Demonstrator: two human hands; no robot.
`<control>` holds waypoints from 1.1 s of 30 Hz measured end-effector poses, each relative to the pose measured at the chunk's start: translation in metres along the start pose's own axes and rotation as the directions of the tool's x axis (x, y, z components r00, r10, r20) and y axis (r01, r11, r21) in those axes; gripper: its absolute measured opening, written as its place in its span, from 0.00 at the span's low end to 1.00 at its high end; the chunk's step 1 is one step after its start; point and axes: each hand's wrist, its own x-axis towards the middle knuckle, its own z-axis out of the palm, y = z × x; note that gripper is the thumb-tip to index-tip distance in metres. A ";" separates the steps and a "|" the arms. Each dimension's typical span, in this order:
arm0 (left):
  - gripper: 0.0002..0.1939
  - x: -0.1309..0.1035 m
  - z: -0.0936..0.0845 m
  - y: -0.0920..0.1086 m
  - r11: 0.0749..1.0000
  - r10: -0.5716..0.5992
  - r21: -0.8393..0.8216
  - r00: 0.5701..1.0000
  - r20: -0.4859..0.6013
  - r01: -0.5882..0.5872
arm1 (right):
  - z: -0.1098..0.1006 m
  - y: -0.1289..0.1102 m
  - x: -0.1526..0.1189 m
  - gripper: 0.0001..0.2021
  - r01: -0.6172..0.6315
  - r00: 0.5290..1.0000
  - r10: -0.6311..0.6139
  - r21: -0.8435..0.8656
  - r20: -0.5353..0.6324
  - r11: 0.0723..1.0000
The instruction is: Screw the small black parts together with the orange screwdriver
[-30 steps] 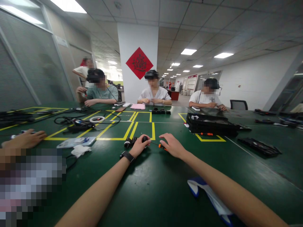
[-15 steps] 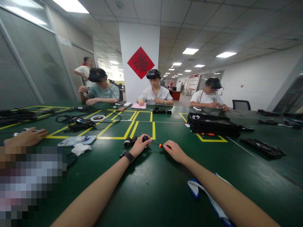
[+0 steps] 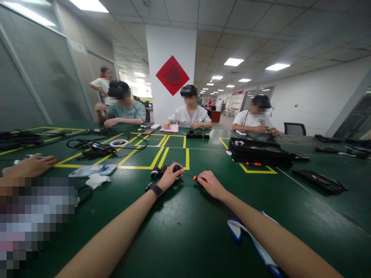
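Observation:
My left hand (image 3: 171, 176), with a dark watch on its wrist, is closed round a small black part (image 3: 176, 168) near the middle of the green table (image 3: 174, 239). My right hand (image 3: 212, 183) grips the orange and black handle of a screwdriver (image 3: 195, 178). The thin shaft points left toward the black part; whether the tip touches it is too small to tell. Just left of my left hand's fingers stand black cylindrical parts (image 3: 155, 172), one with a light ring.
A black tray stack (image 3: 261, 150) stands right of centre, an orange-handled tool (image 3: 253, 164) before it. A blue-white strap (image 3: 256, 241) lies under my right forearm. At left are cables (image 3: 92, 148), a plastic bag (image 3: 87, 170), a tissue (image 3: 98, 180) and another person's hand (image 3: 34, 166). People sit opposite.
The view has shifted slightly. Both my hands keep their holds and nearly the same places. Across the table, the middle person's hands have moved a little by the pink cloth.

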 end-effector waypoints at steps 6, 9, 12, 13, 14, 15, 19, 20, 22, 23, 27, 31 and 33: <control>0.16 0.000 -0.001 0.001 1.000 -0.001 0.027 1.000 0.009 0.001 | 0.000 0.001 -0.002 0.08 -0.019 1.000 0.019 0.026 -0.011 0.999; 0.15 0.000 -0.001 0.002 0.999 0.012 0.036 1.000 0.004 -0.012 | 0.001 0.002 -0.002 0.08 -0.030 0.999 0.031 0.038 -0.011 0.999; 0.15 0.000 -0.001 0.002 0.999 0.017 0.037 1.000 0.015 -0.017 | 0.002 0.004 -0.002 0.08 -0.036 0.999 0.037 0.029 -0.033 0.999; 0.15 0.000 -0.001 0.001 0.999 0.016 0.039 1.000 0.021 -0.017 | 0.002 0.005 -0.001 0.08 -0.037 0.999 0.038 0.025 -0.039 0.999; 0.15 0.000 -0.001 0.000 0.999 0.014 0.042 1.000 0.026 -0.015 | 0.002 0.005 -0.001 0.08 -0.038 0.998 0.039 0.021 -0.043 0.999; 0.15 0.000 0.000 0.000 0.999 0.012 0.045 0.999 0.030 -0.013 | 0.002 0.005 -0.001 0.08 -0.037 0.998 0.038 0.018 -0.044 0.999; 0.15 0.001 -0.001 -0.003 0.998 0.013 0.055 0.999 0.038 -0.015 | 0.003 0.008 0.001 0.10 -0.031 0.999 0.031 0.008 -0.032 0.999; 0.15 0.001 -0.001 -0.003 0.998 0.014 0.055 0.999 0.039 -0.016 | 0.004 0.009 0.002 0.11 -0.032 0.999 0.032 0.006 -0.027 0.999; 0.15 0.000 -0.001 -0.003 0.999 0.015 0.051 0.999 0.044 -0.017 | 0.005 0.012 0.003 0.12 -0.039 0.999 0.039 0.003 -0.016 0.999; 0.15 0.000 -0.001 -0.003 0.999 0.016 0.049 0.999 0.045 -0.018 | 0.005 0.012 0.003 0.12 -0.041 0.999 0.041 0.004 -0.012 0.999; 0.16 0.000 -0.001 -0.001 0.997 0.013 0.070 1.000 0.016 -0.014 | 0.002 0.011 0.001 0.08 -0.033 0.999 0.034 0.018 -0.025 0.999; 0.17 0.000 0.000 0.000 0.998 -0.003 0.062 1.000 0.002 0.003 | -0.002 0.006 -0.001 0.07 -0.020 0.999 0.022 0.050 -0.046 0.999; 0.16 0.000 0.000 0.000 0.999 -0.001 0.050 1.000 0.011 0.000 | -0.003 0.006 -0.002 0.07 -0.029 0.999 0.031 0.061 -0.041 0.998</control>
